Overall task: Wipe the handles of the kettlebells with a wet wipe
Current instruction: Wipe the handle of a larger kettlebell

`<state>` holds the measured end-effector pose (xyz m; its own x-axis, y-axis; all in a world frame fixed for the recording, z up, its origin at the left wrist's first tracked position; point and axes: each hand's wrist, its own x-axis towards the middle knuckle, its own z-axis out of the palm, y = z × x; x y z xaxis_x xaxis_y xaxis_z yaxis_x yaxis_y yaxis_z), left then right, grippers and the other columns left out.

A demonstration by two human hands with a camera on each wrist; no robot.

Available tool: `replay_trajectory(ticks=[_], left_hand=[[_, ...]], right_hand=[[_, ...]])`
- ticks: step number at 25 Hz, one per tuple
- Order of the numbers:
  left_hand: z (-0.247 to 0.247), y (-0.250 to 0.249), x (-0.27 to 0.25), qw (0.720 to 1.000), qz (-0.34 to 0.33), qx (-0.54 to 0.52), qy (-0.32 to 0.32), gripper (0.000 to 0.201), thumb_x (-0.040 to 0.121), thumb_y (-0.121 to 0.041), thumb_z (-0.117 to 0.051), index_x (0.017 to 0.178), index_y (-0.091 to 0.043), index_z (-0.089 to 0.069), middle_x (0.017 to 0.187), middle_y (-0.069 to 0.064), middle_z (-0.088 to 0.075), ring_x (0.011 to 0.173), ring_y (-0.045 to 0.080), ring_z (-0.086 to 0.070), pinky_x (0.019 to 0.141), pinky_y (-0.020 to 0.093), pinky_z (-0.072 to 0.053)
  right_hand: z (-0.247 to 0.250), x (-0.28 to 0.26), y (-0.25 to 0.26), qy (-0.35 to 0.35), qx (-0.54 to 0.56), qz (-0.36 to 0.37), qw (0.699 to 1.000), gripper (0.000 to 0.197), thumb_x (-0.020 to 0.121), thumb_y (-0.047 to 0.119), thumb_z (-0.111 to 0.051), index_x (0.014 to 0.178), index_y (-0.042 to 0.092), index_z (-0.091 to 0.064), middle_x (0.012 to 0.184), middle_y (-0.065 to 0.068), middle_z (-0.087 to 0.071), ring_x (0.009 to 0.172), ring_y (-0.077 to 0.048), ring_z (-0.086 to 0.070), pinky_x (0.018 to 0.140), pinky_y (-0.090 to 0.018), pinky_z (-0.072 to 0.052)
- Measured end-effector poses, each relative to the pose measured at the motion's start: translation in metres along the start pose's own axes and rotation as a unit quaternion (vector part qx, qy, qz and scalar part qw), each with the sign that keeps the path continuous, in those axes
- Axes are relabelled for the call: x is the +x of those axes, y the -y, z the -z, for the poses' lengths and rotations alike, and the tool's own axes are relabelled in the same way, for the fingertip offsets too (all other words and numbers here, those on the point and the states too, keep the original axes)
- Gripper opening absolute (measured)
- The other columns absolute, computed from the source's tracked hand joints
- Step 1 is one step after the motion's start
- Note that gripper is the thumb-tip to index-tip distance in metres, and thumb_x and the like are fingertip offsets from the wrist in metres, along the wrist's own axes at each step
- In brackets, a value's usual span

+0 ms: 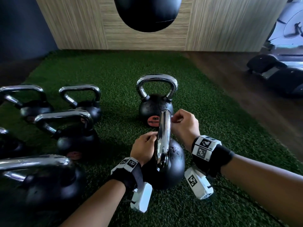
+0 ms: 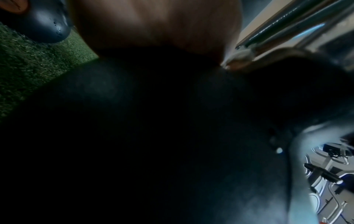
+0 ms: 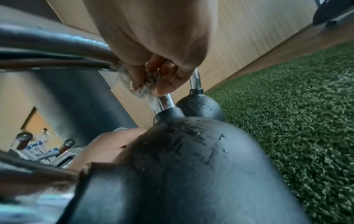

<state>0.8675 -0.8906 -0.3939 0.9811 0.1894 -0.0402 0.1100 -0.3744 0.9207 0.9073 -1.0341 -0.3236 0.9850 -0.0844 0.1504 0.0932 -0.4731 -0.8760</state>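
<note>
A black kettlebell [image 1: 170, 166] stands on the green turf right in front of me, its chrome handle [image 1: 164, 136] seen edge-on. My right hand [image 1: 183, 123] is at the handle's right side and pinches a crumpled white wet wipe [image 3: 139, 86], which runs up under the handle's bar [image 3: 57, 50]. My left hand [image 1: 144, 146] is curled against the handle's left side. In the dark left wrist view a whitish strip of wipe [image 2: 235, 57] shows at its fingertips. A second kettlebell [image 1: 155, 102] stands just behind.
Several more chrome-handled kettlebells [image 1: 72, 131] crowd the turf on the left. A black punching bag [image 1: 147, 12] hangs ahead before a wood-panelled wall. Dark wooden floor [image 1: 246, 95] borders the turf on the right, with black gym gear [image 1: 278, 74] lying there.
</note>
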Motion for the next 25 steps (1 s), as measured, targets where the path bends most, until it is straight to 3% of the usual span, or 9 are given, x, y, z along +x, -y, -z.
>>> replay_trajectory(ticks=[3,5,9,11,14,17,19,21,25], left_hand=[[0.001,0.001,-0.001,1.0,-0.002,-0.006,0.007,0.024,0.099,-0.02,-0.051,0.1,-0.015,-0.075,0.109,0.01,-0.075,0.11,0.031,-0.067,0.097,0.042,-0.05],[0.003,-0.001,-0.003,1.0,-0.004,0.007,0.01,0.025,0.1,-0.023,-0.05,0.102,-0.019,-0.075,0.108,0.004,-0.076,0.108,0.025,-0.068,0.095,0.037,-0.05],[0.003,-0.001,-0.002,1.0,0.001,0.026,0.005,0.025,0.1,-0.032,-0.051,0.099,-0.026,-0.075,0.104,0.0,-0.076,0.104,0.021,-0.068,0.088,0.033,-0.048],[0.002,0.002,-0.002,1.0,-0.007,0.018,0.006,0.026,0.097,-0.039,-0.05,0.093,-0.029,-0.074,0.1,0.0,-0.076,0.102,0.023,-0.069,0.086,0.035,-0.048],[0.004,0.004,0.001,0.999,-0.016,0.039,0.028,0.028,0.099,-0.034,-0.05,0.083,-0.045,-0.071,0.101,-0.002,-0.076,0.102,0.022,-0.068,0.084,0.032,-0.047],[0.006,0.0,0.01,0.997,0.032,0.032,0.068,0.025,0.099,-0.021,-0.053,0.111,-0.03,-0.073,0.117,0.003,-0.074,0.114,0.024,-0.066,0.101,0.037,-0.049],[0.015,-0.01,0.02,0.993,0.04,0.016,0.105,0.039,0.092,-0.011,-0.06,0.129,-0.023,-0.064,0.126,0.008,-0.069,0.116,0.027,-0.065,0.105,0.041,-0.049],[0.029,-0.026,0.027,0.991,-0.049,-0.008,0.128,0.068,0.08,0.0,-0.072,0.142,-0.021,-0.052,0.136,0.011,-0.061,0.118,0.028,-0.064,0.105,0.043,-0.05],[0.038,-0.073,0.043,0.928,-0.295,0.135,0.181,0.088,0.073,0.01,-0.075,0.149,-0.022,-0.045,0.143,0.008,-0.054,0.118,0.016,-0.062,0.102,0.017,-0.046]], right_hand=[[-0.009,0.005,0.0,-0.005,-0.01,-0.035,0.999,0.017,0.072,0.02,-0.078,0.066,0.015,-0.063,0.061,0.007,-0.059,0.057,-0.01,-0.048,0.044,-0.012,-0.034],[-0.011,0.008,-0.001,0.012,-0.024,-0.061,0.998,0.014,0.075,0.016,-0.075,0.067,0.015,-0.063,0.062,0.005,-0.06,0.055,-0.01,-0.05,0.044,-0.016,-0.036],[-0.01,0.005,0.005,0.126,-0.049,-0.139,0.981,0.013,0.08,0.011,-0.074,0.087,0.003,-0.067,0.064,-0.006,-0.064,0.039,-0.006,-0.054,0.04,-0.018,-0.045],[-0.006,0.0,0.012,0.152,-0.061,-0.146,0.976,0.023,0.083,0.01,-0.073,0.103,0.0,-0.065,0.074,-0.011,-0.068,0.047,-0.012,-0.058,0.045,-0.024,-0.051],[0.01,-0.019,0.021,0.258,0.087,-0.201,0.941,0.02,0.093,0.0,-0.06,0.112,0.0,-0.055,0.083,-0.015,-0.061,0.058,-0.017,-0.054,0.051,-0.029,-0.046],[0.033,-0.05,0.021,0.376,0.156,-0.257,0.876,0.016,0.099,0.003,-0.048,0.104,-0.002,-0.062,0.093,-0.015,-0.063,0.076,-0.02,-0.057,0.064,-0.03,-0.049],[0.048,-0.065,0.021,0.394,0.169,-0.228,0.874,0.009,0.091,0.004,-0.049,0.09,0.0,-0.057,0.084,-0.013,-0.057,0.071,-0.019,-0.053,0.06,-0.029,-0.044],[0.059,-0.074,0.029,0.398,0.171,-0.176,0.884,0.01,0.076,0.014,-0.055,0.081,0.005,-0.052,0.078,-0.011,-0.051,0.069,-0.018,-0.046,0.061,-0.03,-0.038],[0.057,-0.083,0.054,0.382,0.026,-0.087,0.92,0.038,0.068,0.053,-0.084,0.073,0.023,-0.062,0.073,0.011,-0.064,0.067,-0.004,-0.056,0.062,-0.018,-0.044]])
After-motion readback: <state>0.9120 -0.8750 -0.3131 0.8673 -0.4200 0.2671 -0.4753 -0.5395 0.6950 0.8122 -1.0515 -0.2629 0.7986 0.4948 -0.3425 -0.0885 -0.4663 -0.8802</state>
